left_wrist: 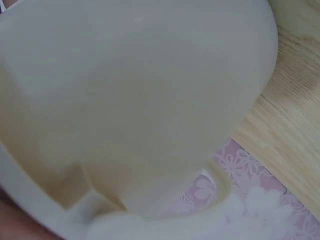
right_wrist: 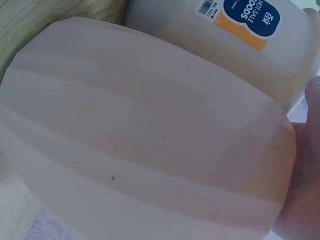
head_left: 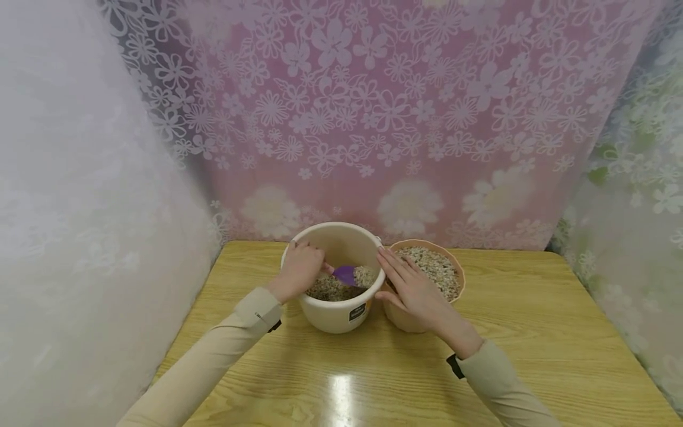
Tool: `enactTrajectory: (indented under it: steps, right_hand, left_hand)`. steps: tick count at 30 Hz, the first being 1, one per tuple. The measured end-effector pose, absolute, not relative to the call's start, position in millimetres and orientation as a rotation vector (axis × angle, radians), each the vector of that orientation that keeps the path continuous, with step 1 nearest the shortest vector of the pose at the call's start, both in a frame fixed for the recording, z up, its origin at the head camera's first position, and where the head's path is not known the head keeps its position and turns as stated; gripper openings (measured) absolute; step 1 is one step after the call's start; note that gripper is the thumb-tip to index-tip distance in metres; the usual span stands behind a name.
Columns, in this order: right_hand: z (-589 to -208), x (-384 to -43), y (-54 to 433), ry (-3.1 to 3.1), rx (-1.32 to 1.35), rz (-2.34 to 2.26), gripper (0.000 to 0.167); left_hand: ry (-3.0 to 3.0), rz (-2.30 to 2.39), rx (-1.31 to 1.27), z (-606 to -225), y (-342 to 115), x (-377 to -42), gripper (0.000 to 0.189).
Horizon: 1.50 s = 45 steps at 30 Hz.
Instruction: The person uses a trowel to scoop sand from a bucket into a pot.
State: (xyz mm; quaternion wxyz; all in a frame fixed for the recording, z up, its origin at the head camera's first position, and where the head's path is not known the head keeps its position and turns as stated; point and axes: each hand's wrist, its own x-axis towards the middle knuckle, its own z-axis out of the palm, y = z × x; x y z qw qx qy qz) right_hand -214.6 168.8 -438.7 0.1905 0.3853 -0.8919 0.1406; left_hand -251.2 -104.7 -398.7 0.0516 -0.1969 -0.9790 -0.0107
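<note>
My left hand (head_left: 302, 267) reaches over the near-left rim of a cream bucket (head_left: 328, 317) and grips the handle of a small purple shovel (head_left: 344, 274). Pale, coarse granules (head_left: 364, 276) lie on its blade, inside the bucket. Darker mixed granules (head_left: 332, 289) cover what shows of the bucket's bottom. My right hand (head_left: 416, 293) lies with extended fingers across a peach-coloured pot (head_left: 401, 319), its fingertips touching the bucket's right rim. More granules (head_left: 437, 270) fill the pot nearly to its top. The left wrist view shows mostly the bucket's outer wall (left_wrist: 150, 100); the right one, the pot's ribbed side (right_wrist: 150, 135).
Bucket and pot stand side by side near the back edge of a wooden table (head_left: 299, 379). A pink flowered curtain (head_left: 363, 130) hangs right behind them. Pale sheets (head_left: 101, 213) close in the left and right sides. The bucket carries a label (right_wrist: 250, 17).
</note>
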Motion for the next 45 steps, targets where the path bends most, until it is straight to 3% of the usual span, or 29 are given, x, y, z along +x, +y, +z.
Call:
enactTrajectory:
  steps: [8, 14, 28, 45]
  right_hand:
    - [-439, -215, 166, -2.501, 1.081, 0.39, 0.086]
    - [-440, -215, 164, -2.49, 1.079, 0.407, 0.086]
    - [-442, -213, 161, -2.436, 1.019, 0.394, 0.081]
    - [-427, -200, 187, -2.636, 0.884, 0.365, 0.071]
  left_hand:
    - [-2.966, -0.173, -0.453, -393, -122, -240, 0.013]
    - [-2.858, -0.343, -0.383, -384, -141, -223, 0.024]
    - [-2.699, -0.308, -0.432, -376, -163, -186, 0.016]
    - [-2.621, -0.223, -0.437, -384, -169, -176, 0.011]
